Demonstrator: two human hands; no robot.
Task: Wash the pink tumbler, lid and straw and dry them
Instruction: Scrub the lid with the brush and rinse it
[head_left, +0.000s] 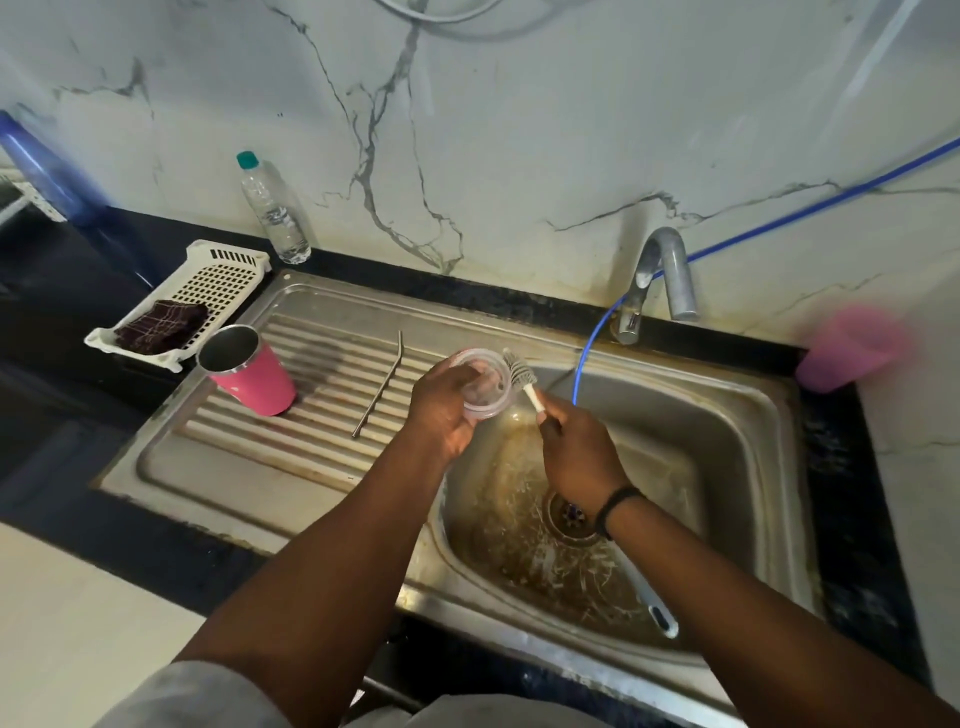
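Note:
My left hand (440, 410) holds the clear round lid (488, 385) tilted over the left edge of the sink basin. My right hand (576, 452) grips the white handle of a bottle brush (520, 375), whose bristles touch the lid's right rim. The pink tumbler (249, 371) with a steel rim stands upright on the ribbed drainboard (311, 426), to the left. The metal straw (378, 387) lies flat on the drainboard between the tumbler and my left hand.
The steel sink basin (701, 467) has a stained floor and a drain. A tap (660, 280) with a blue hose stands behind it. A white basket (218, 286) with a dark cloth (161, 325), a water bottle (272, 208) and a pink cup (852, 348) sit on the counter.

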